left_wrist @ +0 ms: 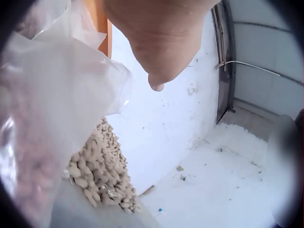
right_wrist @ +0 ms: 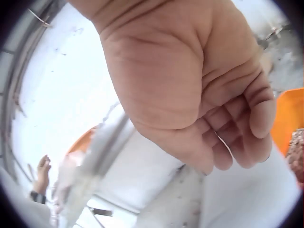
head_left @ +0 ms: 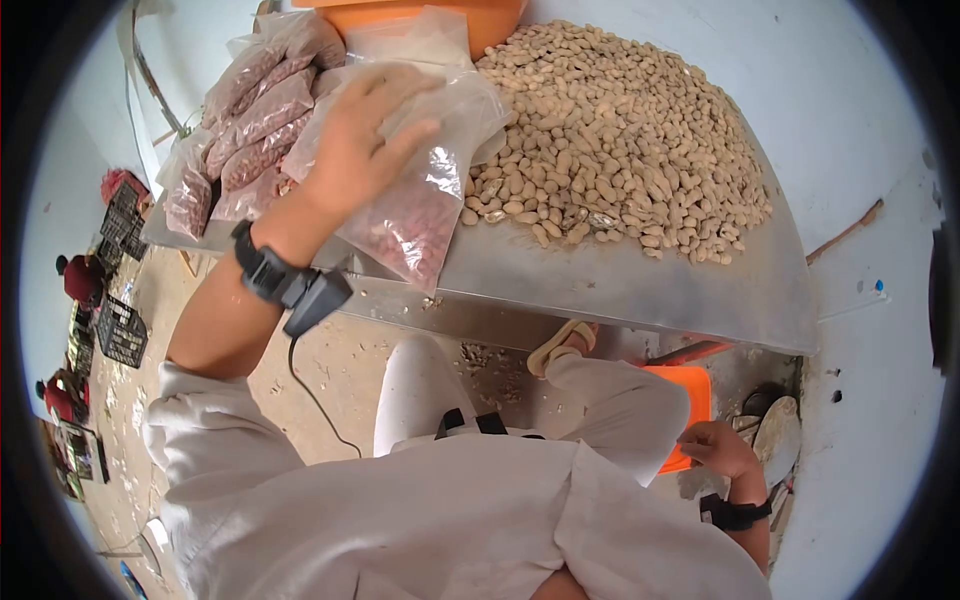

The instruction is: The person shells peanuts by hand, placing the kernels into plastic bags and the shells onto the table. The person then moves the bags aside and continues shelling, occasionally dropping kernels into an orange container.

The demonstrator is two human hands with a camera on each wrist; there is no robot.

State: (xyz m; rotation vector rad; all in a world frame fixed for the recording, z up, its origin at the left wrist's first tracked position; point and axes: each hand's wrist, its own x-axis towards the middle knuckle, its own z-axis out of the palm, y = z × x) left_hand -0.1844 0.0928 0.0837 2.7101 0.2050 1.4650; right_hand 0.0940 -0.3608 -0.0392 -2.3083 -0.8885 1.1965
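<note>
1. Clear plastic lies under the left hand: it is a bag of reddish kernels. The hand rests on top of it with the fingers spread and nearly straight, not closed around it.
2. The bag lies on the metal counter, directly below the palm. Its lower end hangs a little over the near edge of the counter, on the wrist side of the hand.
3. In the left wrist view the same bag fills the left side, blurred, and one fingertip shows above it.
4. Just to the left of this hand, and reaching beyond it, is a stack of filled bags with the same reddish content. The stack touches the bag under the hand.
5. To the right of the left hand is a large heap of pale peanuts in shell. Its nearest edge is against the side of the bag.
6. Beyond the fingertips, at the far edge of the counter, stands an orange tub, only partly in view.
7. The right hand is low beside the person's knee, well apart from the top of the counter. Its fingers are loosely curled toward the palm and hold nothing.
8. Just to the left of the right hand is an orange plastic seat or box; I cannot tell which.
9. Far to the left of the left hand, down on the floor, stand black crates.
</note>
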